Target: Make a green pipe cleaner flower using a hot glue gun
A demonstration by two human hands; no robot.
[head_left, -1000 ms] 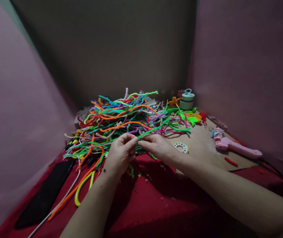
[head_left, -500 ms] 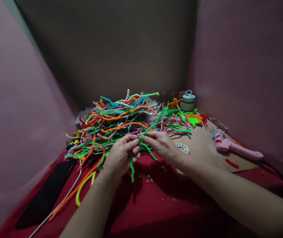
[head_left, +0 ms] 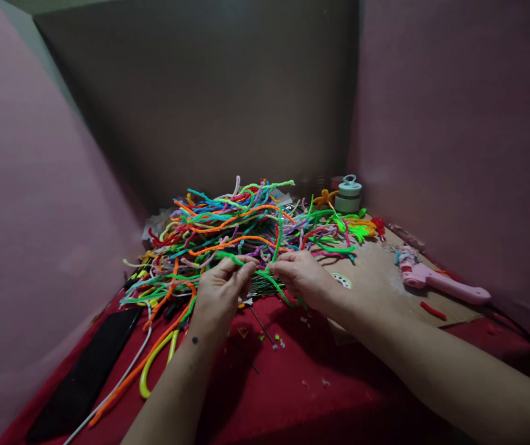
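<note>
Green pipe cleaners [head_left: 279,238] cross between my two hands over the red cloth. My left hand [head_left: 222,287] pinches a green strand, whose fuzzy end sticks out up and to the left past the fingers. My right hand [head_left: 302,277] is closed on the green pipe cleaners close to their crossing; one strand rises upright there and another hangs down below the fingers. Whether these are separate pieces or one bent piece I cannot tell. Just behind both hands lies a large heap of coloured pipe cleaners [head_left: 237,213].
A pink glue gun [head_left: 450,287] and a short red piece [head_left: 433,311] lie on a cardboard sheet [head_left: 385,303] at the right. Behind them stands a pale green jar [head_left: 348,196]. At the left are a black flat object [head_left: 88,371], a white cable [head_left: 125,374] and yellow handles [head_left: 146,371].
My left hand has turned, and its green strand now points up and left instead of hanging down. The strand at my right hand has swung from a slant to nearly upright.
</note>
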